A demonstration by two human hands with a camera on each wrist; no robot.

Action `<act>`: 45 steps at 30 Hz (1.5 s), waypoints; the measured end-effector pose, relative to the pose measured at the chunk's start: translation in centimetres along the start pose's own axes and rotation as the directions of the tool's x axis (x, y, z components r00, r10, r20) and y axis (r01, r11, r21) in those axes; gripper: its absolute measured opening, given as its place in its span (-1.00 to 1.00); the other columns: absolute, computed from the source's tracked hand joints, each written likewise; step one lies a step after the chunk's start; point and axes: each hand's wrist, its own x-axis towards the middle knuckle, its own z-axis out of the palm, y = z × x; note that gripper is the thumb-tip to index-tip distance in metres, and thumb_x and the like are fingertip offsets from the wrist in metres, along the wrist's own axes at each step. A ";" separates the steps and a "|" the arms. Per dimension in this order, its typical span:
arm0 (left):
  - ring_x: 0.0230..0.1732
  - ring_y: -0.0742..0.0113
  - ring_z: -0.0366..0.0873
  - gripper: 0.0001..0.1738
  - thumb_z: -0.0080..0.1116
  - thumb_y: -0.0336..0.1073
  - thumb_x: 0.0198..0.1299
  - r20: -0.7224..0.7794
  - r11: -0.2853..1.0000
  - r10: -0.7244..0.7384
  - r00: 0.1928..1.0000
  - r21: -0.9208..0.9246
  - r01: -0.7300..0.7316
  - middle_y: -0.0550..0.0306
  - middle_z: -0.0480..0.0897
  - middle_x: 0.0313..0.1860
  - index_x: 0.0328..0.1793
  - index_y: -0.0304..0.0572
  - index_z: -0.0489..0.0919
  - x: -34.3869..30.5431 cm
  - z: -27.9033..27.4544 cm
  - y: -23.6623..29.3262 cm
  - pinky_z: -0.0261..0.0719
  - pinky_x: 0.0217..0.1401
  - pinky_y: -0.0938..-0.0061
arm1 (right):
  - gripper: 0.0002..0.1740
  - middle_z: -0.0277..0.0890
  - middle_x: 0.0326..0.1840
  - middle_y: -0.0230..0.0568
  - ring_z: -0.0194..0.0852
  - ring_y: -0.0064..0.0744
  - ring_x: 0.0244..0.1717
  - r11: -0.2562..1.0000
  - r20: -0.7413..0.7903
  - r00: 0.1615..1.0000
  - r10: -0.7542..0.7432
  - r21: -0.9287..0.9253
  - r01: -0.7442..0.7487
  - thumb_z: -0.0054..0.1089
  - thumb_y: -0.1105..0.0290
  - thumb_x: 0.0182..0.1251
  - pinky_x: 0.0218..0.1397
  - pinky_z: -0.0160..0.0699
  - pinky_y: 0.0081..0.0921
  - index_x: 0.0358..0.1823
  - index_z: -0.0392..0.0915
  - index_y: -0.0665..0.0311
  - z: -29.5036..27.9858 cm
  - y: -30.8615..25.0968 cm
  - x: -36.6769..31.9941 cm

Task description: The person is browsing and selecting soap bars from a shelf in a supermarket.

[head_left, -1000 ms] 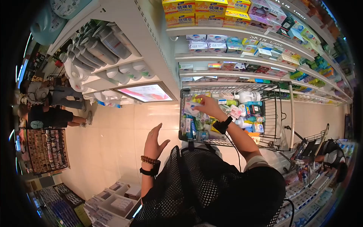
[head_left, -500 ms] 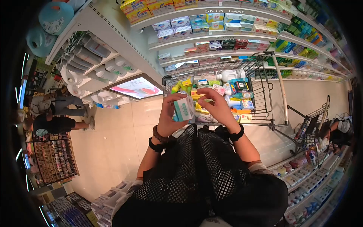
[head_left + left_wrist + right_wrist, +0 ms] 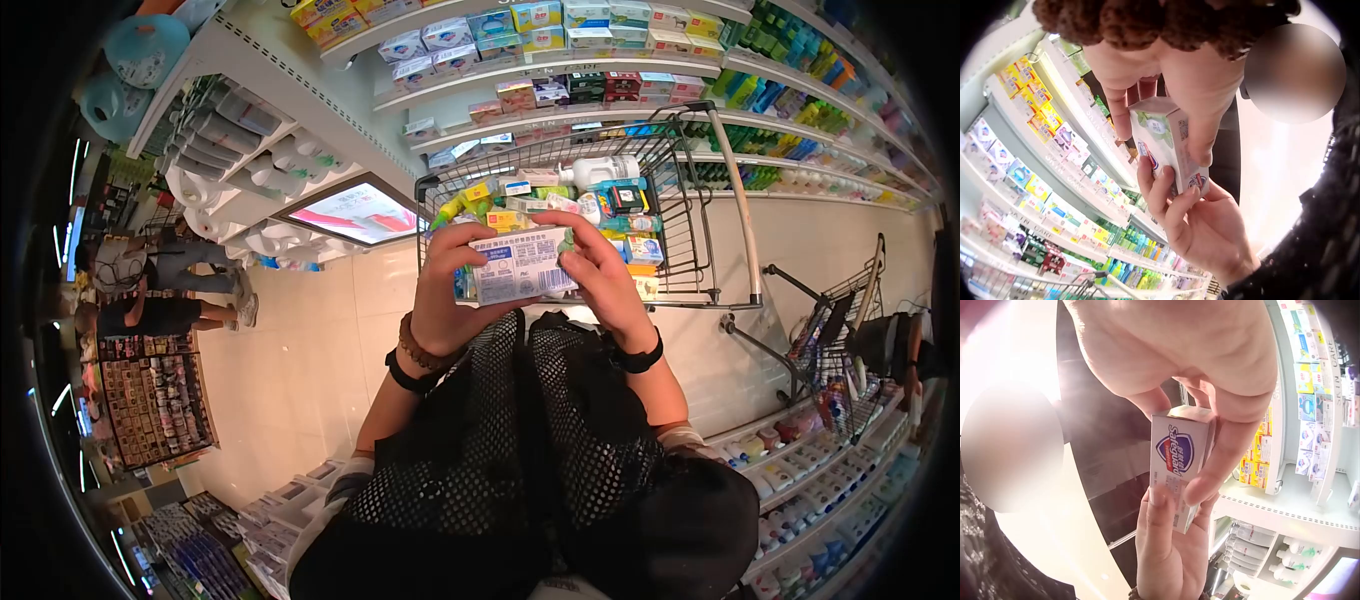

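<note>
A white Safeguard soap box [image 3: 522, 266] is held between both hands above the near side of the cart, its printed barcode side facing up in the head view. The left hand [image 3: 443, 290] grips its left end, fingers along the far edge and thumb along the near one. At the right end the right hand [image 3: 606, 280] pinches the box between thumb and fingers. A green leafy print shows on the box [image 3: 1159, 134] in the left wrist view; the blue shield logo shows on the box [image 3: 1175, 453] in the right wrist view.
Beyond the hands stands a wire cart [image 3: 755, 250] with bottles and boxes. Shelves of boxed soap [image 3: 440, 72] line the back. At left are a lit screen [image 3: 352, 208], a display shelf and two people. Another cart [image 3: 835, 340] and a person are at right.
The left hand came over to the box and the right hand, off it half a second ago, holds its right end again. The box has turned from its green side to its barcode side.
</note>
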 end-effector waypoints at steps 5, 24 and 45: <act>0.20 0.02 0.58 -0.21 0.77 -0.37 -0.28 0.007 0.999 0.004 1.000 0.043 -0.005 -0.10 0.54 0.21 -0.02 -0.03 0.36 0.2 -0.2 0.8 0.63 0.20 0.18 | -0.50 0.50 0.25 -0.32 0.44 -0.59 0.12 1.000 -0.008 1.000 -0.028 0.000 0.028 0.05 0.25 0.59 0.26 0.46 -0.47 0.46 0.39 0.26 0.1 0.1 0.4; -0.03 0.05 0.69 -0.64 0.35 -0.48 0.19 -0.302 0.564 -0.702 0.645 0.317 0.763 -0.09 0.66 0.12 -0.52 -0.30 0.36 -14.7 -11.4 -7.5 0.64 0.01 0.25 | -0.50 0.71 -0.16 0.03 0.68 0.10 -0.13 0.418 -0.076 0.925 0.372 -0.876 -0.240 0.33 0.42 0.09 0.00 0.64 -0.08 0.14 0.57 0.22 -10.9 20.9 8.3; -0.09 0.00 0.66 -0.71 0.37 -0.47 0.15 -0.218 0.450 -0.825 0.521 0.306 0.839 -0.12 0.65 0.12 -0.45 -0.31 0.42 -16.7 -11.2 -8.4 0.64 -0.01 0.24 | -0.64 0.61 0.06 -0.07 0.45 0.00 0.22 0.141 0.202 0.961 -0.187 -0.963 0.230 0.21 0.40 0.14 0.32 0.37 -0.06 0.00 0.66 0.30 -9.7 29.5 22.9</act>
